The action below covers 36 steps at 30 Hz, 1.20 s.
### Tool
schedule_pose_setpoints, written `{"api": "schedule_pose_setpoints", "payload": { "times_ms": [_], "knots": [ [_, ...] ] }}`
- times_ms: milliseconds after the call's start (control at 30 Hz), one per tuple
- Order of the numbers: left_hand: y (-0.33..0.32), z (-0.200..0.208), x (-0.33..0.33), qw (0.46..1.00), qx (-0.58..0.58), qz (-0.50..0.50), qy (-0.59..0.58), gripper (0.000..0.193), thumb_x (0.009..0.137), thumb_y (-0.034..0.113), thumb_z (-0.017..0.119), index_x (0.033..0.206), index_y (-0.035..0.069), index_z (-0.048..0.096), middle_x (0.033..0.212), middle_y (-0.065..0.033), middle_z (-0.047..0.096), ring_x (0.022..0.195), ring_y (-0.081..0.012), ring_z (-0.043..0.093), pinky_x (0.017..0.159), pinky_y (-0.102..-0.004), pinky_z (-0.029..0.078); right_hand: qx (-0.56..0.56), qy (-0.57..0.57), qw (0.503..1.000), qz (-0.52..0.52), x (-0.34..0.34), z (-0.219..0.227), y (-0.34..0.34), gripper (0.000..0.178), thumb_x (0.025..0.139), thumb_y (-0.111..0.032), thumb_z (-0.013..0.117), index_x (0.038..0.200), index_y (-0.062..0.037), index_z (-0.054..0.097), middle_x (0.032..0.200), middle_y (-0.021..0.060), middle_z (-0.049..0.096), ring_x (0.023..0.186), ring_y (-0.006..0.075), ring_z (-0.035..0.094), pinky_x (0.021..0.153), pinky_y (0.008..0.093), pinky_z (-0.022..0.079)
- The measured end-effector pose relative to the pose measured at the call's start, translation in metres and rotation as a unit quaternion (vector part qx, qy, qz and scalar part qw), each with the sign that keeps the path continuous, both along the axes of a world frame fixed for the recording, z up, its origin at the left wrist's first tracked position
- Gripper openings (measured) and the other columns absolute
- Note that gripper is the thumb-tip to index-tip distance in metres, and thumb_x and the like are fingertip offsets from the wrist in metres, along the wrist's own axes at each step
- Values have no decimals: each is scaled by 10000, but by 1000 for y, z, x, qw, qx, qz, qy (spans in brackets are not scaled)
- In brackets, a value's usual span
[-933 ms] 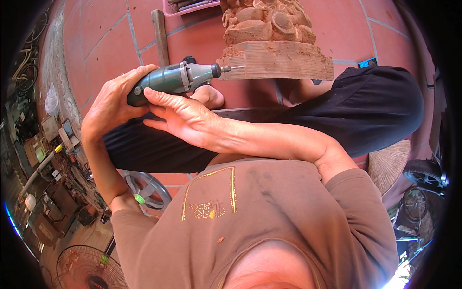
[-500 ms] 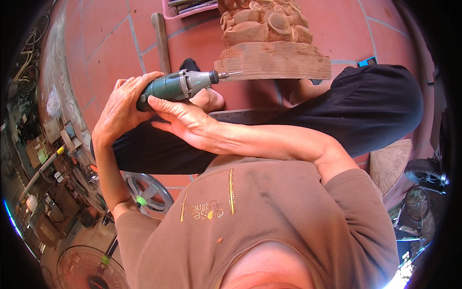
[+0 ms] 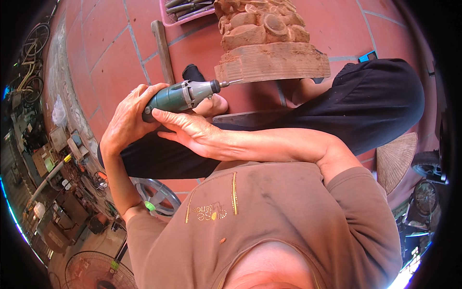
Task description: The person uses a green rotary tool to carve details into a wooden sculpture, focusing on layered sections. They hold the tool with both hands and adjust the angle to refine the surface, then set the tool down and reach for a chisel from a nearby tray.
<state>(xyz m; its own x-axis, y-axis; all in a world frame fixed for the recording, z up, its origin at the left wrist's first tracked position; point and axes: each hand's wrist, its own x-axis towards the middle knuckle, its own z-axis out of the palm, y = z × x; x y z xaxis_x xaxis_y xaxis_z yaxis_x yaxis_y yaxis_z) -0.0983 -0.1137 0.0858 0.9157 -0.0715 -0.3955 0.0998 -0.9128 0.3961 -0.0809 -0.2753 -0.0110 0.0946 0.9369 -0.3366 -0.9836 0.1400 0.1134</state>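
A green and grey die grinder [image 3: 173,97] with a thin metal bit [image 3: 231,83] lies level in front of me, its bit pointing right. My left hand [image 3: 132,113] wraps the grinder's rear body from the left. From the right, my right hand [image 3: 195,132] reaches across and presses its thumb on the rear end; its other fingers lie partly hidden below the body. Beyond the bit stands a carved wooden figure [image 3: 262,31] on a thick wooden base [image 3: 274,62]. In this view the bit tip overlaps the base's near edge; I cannot tell whether they touch.
A wooden bar [image 3: 163,50] lies on the red tiled floor [image 3: 106,53], left of the carving. Behind it sits a pink tray [image 3: 169,21] of tools. My dark-trousered legs surround the work. A small blue object [image 3: 367,57] lies by my right knee; a fan [image 3: 98,272] stands lower left.
The whole view has shifted slightly. The grinder and both hands sit a little lower and closer to me, with the same grip. The carving stays in place.
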Motion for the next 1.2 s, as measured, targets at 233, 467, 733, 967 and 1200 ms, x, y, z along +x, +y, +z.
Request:
{"api": "schedule_pose_setpoints", "payload": {
  "times_ms": [233, 467, 733, 967, 1200],
  "knots": [
    [1, -1, -2, 1000, -16, 10, 15, 717, 658, 17, 746, 1341, 116, 553, 1051, -162, 631, 973, -384, 631, 847, -453, 522, -2, 4, 1000, -4, -2, 0, 0, 536, 894, -237, 791, 1336, -118, 512, 1229, -14, 634, 1305, 135, 493, 1207, 573, 207],
    [2, -3, -2, 1000, -16, 10, 19, 717, 659, 21, 755, 1340, 117, 551, 1052, -160, 644, 1000, -381, 636, 867, -453, 518, -1, 1, 1000, -5, -1, 1, -2, 506, 900, -240, 786, 1316, -118, 525, 1231, -15, 632, 1299, 129, 497, 1209, 567, 206],
    [1, -2, 0, 998, -8, 33, 59, 731, 633, 46, 774, 1331, 93, 562, 1181, -171, 658, 1103, -391, 632, 939, -445, 514, -5, 9, 1000, -6, -2, -1, -1, 473, 902, -229, 783, 1293, -117, 541, 1175, -21, 635, 1245, 118, 523, 1207, 558, 221],
    [2, -2, 0, 998, -7, 34, 58, 737, 631, 43, 771, 1336, 94, 560, 1167, -175, 660, 1097, -398, 633, 941, -448, 512, -6, 8, 1000, -8, -1, -1, 0, 457, 905, -223, 780, 1288, -127, 550, 1181, -23, 641, 1248, 117, 525, 1206, 559, 219],
    [2, -1, 0, 998, -10, 30, 52, 731, 643, 35, 768, 1339, 100, 557, 1133, -174, 660, 1065, -393, 635, 918, -451, 512, 11, -19, 1000, -5, -3, -4, -1, 534, 907, -292, 773, 1347, -130, 517, 1318, -2, 585, 1366, 167, 419, 1183, 543, 229]
  ]
}}
